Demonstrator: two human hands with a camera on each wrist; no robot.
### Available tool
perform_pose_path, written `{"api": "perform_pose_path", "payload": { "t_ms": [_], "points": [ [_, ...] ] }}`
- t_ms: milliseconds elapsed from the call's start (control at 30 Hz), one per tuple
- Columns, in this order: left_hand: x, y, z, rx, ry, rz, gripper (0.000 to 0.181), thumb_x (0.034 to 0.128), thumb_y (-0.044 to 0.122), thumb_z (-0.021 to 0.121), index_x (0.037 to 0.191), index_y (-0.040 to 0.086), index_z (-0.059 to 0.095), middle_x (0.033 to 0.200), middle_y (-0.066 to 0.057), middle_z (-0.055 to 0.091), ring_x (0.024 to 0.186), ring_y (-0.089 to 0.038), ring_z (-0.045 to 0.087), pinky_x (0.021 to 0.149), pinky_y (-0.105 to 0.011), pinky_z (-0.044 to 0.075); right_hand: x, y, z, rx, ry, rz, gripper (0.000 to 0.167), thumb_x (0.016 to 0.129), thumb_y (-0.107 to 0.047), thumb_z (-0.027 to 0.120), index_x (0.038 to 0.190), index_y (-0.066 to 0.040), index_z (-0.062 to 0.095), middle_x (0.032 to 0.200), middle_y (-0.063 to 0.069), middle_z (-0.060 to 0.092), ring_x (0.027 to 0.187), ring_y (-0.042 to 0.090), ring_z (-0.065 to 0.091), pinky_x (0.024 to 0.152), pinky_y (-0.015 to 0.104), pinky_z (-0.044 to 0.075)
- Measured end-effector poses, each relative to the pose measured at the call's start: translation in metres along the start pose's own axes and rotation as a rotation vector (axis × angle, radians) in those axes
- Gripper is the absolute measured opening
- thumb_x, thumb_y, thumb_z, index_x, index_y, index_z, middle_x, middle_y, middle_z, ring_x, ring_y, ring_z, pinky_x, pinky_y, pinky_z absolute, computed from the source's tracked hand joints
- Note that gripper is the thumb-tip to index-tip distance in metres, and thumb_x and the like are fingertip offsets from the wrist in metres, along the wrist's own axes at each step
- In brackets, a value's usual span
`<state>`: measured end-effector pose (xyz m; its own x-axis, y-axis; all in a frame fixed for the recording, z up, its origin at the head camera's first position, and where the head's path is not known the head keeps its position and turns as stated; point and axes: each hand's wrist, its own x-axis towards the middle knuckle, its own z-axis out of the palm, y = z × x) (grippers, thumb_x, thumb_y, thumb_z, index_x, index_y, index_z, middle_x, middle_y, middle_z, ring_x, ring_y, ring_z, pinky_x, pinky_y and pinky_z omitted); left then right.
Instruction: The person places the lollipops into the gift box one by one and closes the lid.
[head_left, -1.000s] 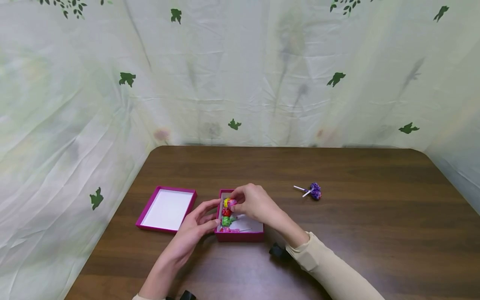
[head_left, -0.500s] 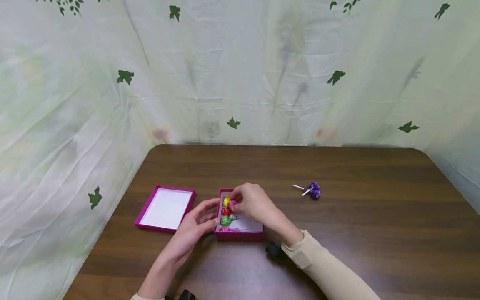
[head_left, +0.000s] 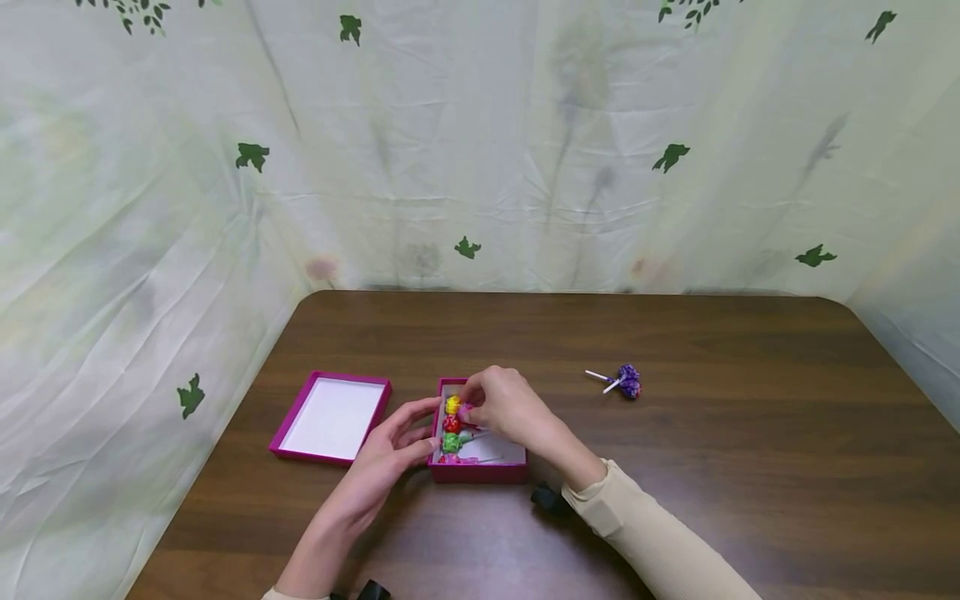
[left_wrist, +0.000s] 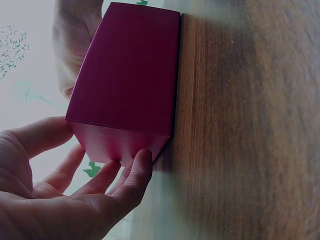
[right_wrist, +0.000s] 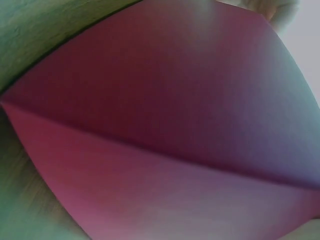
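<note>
In the head view, a magenta box [head_left: 478, 473] holds a column of wrapped lollipops along its left side. A yellow lollipop [head_left: 452, 404] lies at the back, followed by a red one [head_left: 452, 424], a green one [head_left: 451, 442] and a pink one [head_left: 450, 459] at the front. My right hand [head_left: 510, 407] reaches into the box and pinches a pink-wrapped lollipop [head_left: 466, 411] beside the yellow one; its stick is hidden. With spread fingers, my left hand [head_left: 392, 437] touches the box's left wall. Only the box's outside [right_wrist: 165, 85] fills the right wrist view.
Left of the box lies its magenta-rimmed lid [head_left: 330, 417], white inside facing up. Purple-wrapped lollipops [head_left: 630, 381] with white sticks lie farther right on the brown table [head_left: 750, 433]. A pale curtain [head_left: 525, 125] with green leaf prints hangs behind the table.
The pink lollipop under my right fingers has shifted very slightly, showing more of the yellow one. My left hand and the box have stayed put.
</note>
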<state>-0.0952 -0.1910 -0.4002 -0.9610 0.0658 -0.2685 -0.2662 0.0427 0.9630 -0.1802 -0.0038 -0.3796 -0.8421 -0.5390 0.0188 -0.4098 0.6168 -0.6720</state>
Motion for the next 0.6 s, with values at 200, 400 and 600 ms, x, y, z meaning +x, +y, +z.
{"api": "perform_pose_path", "payload": {
  "t_ms": [200,400,600],
  "points": [
    [0.0004,-0.0002,0.0000,0.002,0.003,-0.001,0.049,0.0933,0.007,0.065,0.140,0.018,0.053,0.145,-0.009,0.048,0.127,-0.031,0.050,0.099,-0.045,0.047,-0.0007,0.0002,-0.0006,0.028,-0.004,0.018,0.012,0.082,-0.009,0.079,0.094,-0.009,0.076,0.083,-0.003,0.071,0.077,0.010,0.062,0.070,0.029,0.049],
    [0.0001,-0.0002,0.0001,-0.002,0.001,0.002,0.050,0.0931,0.006,0.064,0.140,0.017,0.053,0.145,-0.009,0.047,0.127,-0.031,0.049,0.099,-0.045,0.047,-0.0003,0.0020,-0.0011,0.052,-0.011,0.005,0.013,0.082,-0.009,0.078,0.095,-0.008,0.075,0.084,-0.002,0.072,0.077,0.009,0.063,0.070,0.028,0.050],
    [-0.0003,0.0002,0.0003,-0.006,0.000,-0.003,0.050,0.0929,0.007,0.065,0.141,0.017,0.052,0.146,-0.009,0.047,0.127,-0.031,0.049,0.099,-0.045,0.047,-0.0009,0.0052,-0.0032,0.104,-0.007,-0.024,0.014,0.083,-0.007,0.077,0.096,-0.007,0.075,0.086,-0.001,0.073,0.079,0.009,0.063,0.074,0.029,0.051]
  ]
}}
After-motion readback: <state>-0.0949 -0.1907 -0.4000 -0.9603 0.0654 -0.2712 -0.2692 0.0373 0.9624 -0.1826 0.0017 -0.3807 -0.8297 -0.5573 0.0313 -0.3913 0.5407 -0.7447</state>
